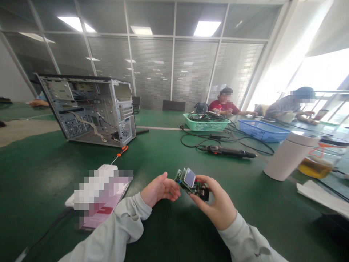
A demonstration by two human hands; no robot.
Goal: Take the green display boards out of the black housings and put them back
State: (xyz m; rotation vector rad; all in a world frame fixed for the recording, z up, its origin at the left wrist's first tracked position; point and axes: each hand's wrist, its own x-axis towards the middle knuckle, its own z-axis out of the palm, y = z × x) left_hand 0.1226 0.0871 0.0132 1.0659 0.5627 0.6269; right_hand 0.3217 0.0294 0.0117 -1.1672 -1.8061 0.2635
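circuit board point(191, 183): glossy fibreglass | computer case point(103, 109): bare sheet metal | sleeve point(117, 225): matt cloth

My right hand point(216, 203) pinching small circuit board point(196, 189) with LCD screen point(189, 177); my left hand point(159, 190) open, just beside. Open PC tower point(89, 112) ahead, orange-handled screwdriver point(121, 150) at its foot on green table point(40, 174).

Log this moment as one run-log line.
right hand: pinching green circuit board with small screen | left hand: touching board edge

Nothing legible: pink booklet point(107, 211) pixelated, circuit board point(191, 185) markings too small.
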